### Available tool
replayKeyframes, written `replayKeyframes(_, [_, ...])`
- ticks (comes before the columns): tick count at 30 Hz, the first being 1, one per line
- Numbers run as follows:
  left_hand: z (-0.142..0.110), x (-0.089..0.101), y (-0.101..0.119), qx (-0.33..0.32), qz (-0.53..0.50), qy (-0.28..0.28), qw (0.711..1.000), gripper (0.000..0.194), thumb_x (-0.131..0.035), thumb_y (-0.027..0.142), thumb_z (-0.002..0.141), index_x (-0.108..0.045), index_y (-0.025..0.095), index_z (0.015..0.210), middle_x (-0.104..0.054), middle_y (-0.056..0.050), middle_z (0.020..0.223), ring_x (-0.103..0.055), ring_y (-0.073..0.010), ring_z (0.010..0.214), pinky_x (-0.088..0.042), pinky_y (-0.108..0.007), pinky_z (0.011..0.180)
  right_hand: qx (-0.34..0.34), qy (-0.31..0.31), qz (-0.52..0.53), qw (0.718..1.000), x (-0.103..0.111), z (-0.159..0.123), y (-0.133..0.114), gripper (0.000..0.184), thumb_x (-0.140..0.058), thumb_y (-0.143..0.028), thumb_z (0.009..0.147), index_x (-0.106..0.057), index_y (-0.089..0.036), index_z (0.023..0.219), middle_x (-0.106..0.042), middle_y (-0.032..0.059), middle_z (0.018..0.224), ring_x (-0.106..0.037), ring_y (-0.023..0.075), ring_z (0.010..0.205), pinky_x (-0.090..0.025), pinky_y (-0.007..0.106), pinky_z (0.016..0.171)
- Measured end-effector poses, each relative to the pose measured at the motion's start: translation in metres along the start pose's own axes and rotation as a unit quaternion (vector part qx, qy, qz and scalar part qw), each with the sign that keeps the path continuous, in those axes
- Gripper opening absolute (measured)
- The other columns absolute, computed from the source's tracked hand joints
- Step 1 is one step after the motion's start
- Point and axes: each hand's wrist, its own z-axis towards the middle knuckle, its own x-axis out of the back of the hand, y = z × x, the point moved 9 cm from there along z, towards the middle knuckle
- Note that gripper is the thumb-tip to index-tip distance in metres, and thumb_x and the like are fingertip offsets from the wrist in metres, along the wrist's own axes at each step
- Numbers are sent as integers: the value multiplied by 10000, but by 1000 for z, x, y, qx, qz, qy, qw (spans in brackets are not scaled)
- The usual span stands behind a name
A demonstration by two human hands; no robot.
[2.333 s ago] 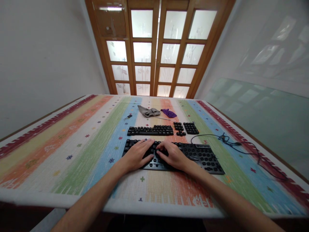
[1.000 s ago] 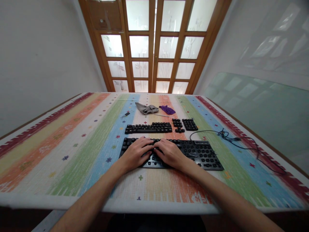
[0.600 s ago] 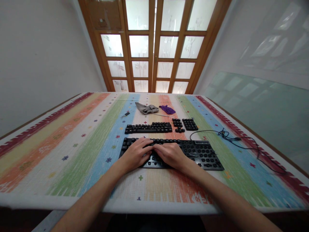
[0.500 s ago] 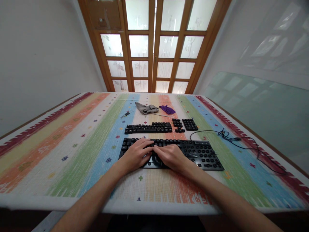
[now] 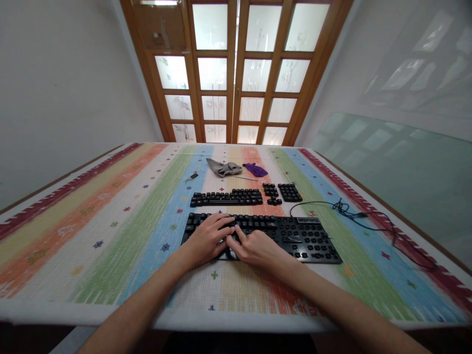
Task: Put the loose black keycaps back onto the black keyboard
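Left hand: lying loosely spread on keyboard | Right hand: holding thumb and index finger slightly apart over keyboard; whether anything is sitting between them, cannot tell | Keyboard: lying on table, cable trailing right | Beyond it: keycaps lying in blocks, gray cloth resting beside purple cloth

Crumpled gray cloth far side of tabletop, purple cloth just beside it, to the right. Both on striped tablecloth. Wooden doors with frosted panes behind. Pale green panel along right wall.
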Motion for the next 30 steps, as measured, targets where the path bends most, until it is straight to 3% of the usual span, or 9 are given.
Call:
replayKeyframes(4, [-1,-1,-1,7,-1,-6,1000,274,-516,158,931,-645,166,1172,-616,-120,1354,-510,-291,1313,-448,-521,1098,-9,-20,6,1000,3,4,0,190,-386,-111,1003,-570,-127,1047,-724,211,966,-694,193,604,-387,250,447])
replayKeyframes(11, [-1,-5,-2,16,11,-12,1000,284,-522,157,922,-656,187,1171,-604,-107,1379,-513,-301,1312,-443,-538,1097,-3,-53,26,998,-1,7,-1,252,-339,-114,1020,-570,-100,1118,-717,237,1041,-708,213,655,-392,268,473])
replayKeyframes(15, [-1,-5,-3,21,7,3,1000,259,-510,204,967,-649,177,1184,-613,-113,1369,-518,-286,1323,-446,-522,1107,-8,-33,85,996,5,7,10,199,-433,-157,992,-613,-120,1069,-738,174,971,-685,188,636,-356,265,507])
replayKeyframes(19, [-1,-4,-2,17,0,-1,1000,298,-511,258,1000,-607,164,1266,-602,-118,1396,-511,-269,1353,-428,-507,1136,2,42,199,979,16,7,36,124,-549,-173,920,-670,-164,894,-749,67,821,-655,156,646,-342,254,557])
replayKeyframes(23, [-2,-3,0,14,7,-9,1000,304,-468,341,1037,-630,165,1226,-601,-118,1404,-503,-244,1373,-411,-478,1157,-79,148,272,948,21,10,85,123,-578,-157,904,-701,-166,905,-743,44,786,-638,139,662,-379,239,624])
replayKeyframes(26, [-1,-5,2,10,31,-25,999,392,-425,362,1055,-563,136,1344,-575,-139,1429,-493,-234,1383,-394,-463,1171,-127,159,274,940,14,16,110,119,-598,-135,879,-712,-168,884,-735,50,811,-639,156,729,-418,251,701])
replayKeyframes(30, [0,-9,3,4,52,-52,997,433,-404,385,1060,-530,143,1397,-536,-132,1467,-457,-231,1408,-362,-458,1191,-164,124,248,947,-1,32,126,134,-595,-132,873,-725,-166,870,-734,82,889,-642,204,873,-446,285,778])
